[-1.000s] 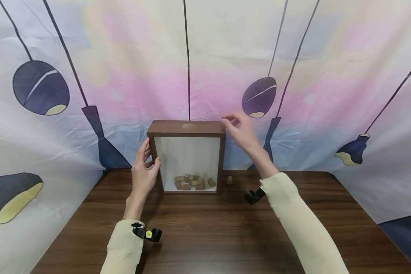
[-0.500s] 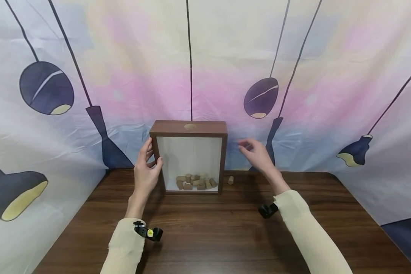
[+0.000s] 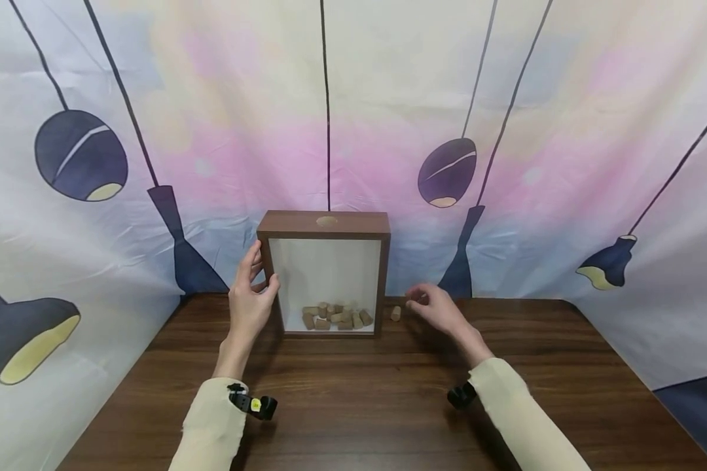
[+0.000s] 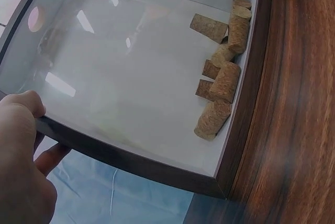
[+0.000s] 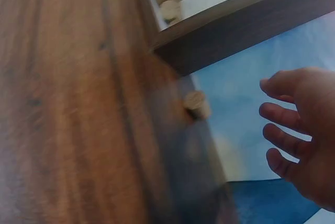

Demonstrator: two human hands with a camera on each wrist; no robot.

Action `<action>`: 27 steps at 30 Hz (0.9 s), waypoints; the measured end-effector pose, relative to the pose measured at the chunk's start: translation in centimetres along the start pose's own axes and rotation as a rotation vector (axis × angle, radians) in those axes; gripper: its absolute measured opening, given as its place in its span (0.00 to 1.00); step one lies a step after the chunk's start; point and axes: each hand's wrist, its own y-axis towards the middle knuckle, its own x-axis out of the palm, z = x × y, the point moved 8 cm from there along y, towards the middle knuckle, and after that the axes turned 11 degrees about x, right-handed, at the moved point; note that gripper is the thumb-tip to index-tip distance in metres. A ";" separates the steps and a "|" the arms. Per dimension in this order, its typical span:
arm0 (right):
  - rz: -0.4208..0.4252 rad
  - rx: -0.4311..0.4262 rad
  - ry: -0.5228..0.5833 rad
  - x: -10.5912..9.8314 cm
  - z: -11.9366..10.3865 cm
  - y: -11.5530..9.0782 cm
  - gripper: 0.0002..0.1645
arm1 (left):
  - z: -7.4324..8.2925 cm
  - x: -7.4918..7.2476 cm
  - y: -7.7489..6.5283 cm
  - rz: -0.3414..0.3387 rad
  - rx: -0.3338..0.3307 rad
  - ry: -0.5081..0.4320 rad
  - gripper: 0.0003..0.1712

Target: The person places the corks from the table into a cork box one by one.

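A brown wooden shadow box (image 3: 324, 226) with a clear front and a round hole in its top stands upright on the table. Several wine corks (image 3: 336, 317) lie in a heap along its bottom. My left hand (image 3: 251, 301) grips the box's left side, thumb on the front and fingers behind, as the left wrist view also shows. To the right of the box a single cork (image 3: 396, 313) stands on the table. My right hand (image 3: 438, 309) hovers just right of that cork, fingers loosely bent, holding nothing. In the right wrist view the fingers (image 5: 285, 116) are apart from the cork.
The dark wood table (image 3: 353, 405) reaches back to a printed cloth (image 3: 365, 131) hanging right behind the box. Each wrist carries a small black camera; the left one (image 3: 253, 403) is over the table front.
My right hand has come down from beside the box's top right corner to near the loose cork. The left hand keeps its grip on the box, and the box stays in place.
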 end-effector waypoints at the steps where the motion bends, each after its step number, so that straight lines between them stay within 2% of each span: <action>1: -0.010 -0.007 -0.016 0.4 0.2 0.1 0.17 | 0.0 0.0 0.0 0.001 0.003 0.000 0.43; 7: -0.052 -0.048 -0.128 2.4 1.0 0.5 0.17 | 0.0 0.0 0.0 0.000 0.023 0.003 0.43; 15: -0.096 -0.020 -0.131 3.8 1.5 1.0 0.22 | 0.4 0.1 -0.1 0.019 0.048 0.022 0.41; 19: -0.108 -0.015 -0.129 4.4 1.6 1.3 0.21 | 0.4 -0.1 -0.1 0.034 0.059 0.021 0.41; 27: -0.047 0.010 -0.171 4.1 1.5 1.3 0.13 | 0.1 -0.2 0.0 0.006 0.056 0.021 0.41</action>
